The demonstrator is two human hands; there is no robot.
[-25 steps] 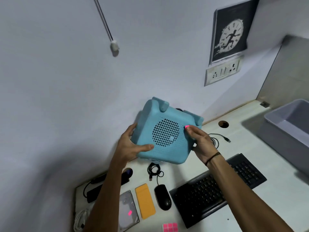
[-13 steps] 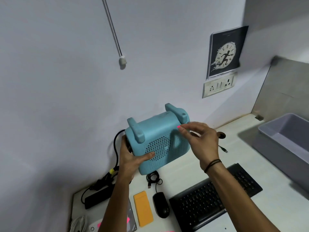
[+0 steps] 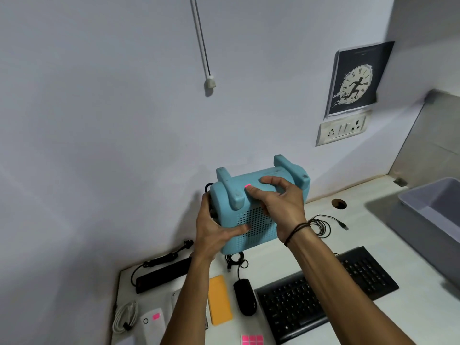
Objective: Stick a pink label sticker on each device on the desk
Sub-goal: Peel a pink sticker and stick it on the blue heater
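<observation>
Two hands were on the blue speaker box (image 3: 258, 215), held up off the desk (image 3: 373, 235) near the wall. Left hand (image 3: 214, 232) was clamped around its left end, thumb across the grille. Right hand (image 3: 278, 207) lay spread over the top, thumb pressing a pink sticker (image 3: 247, 186) down, gripping nothing. Box looked like stiff, smooth plastic and fairly bulky, so I'd hold it by the ends or those raised ridges. Sticker sheet (image 3: 252, 339) sat near the keyboard (image 3: 331, 292).
</observation>
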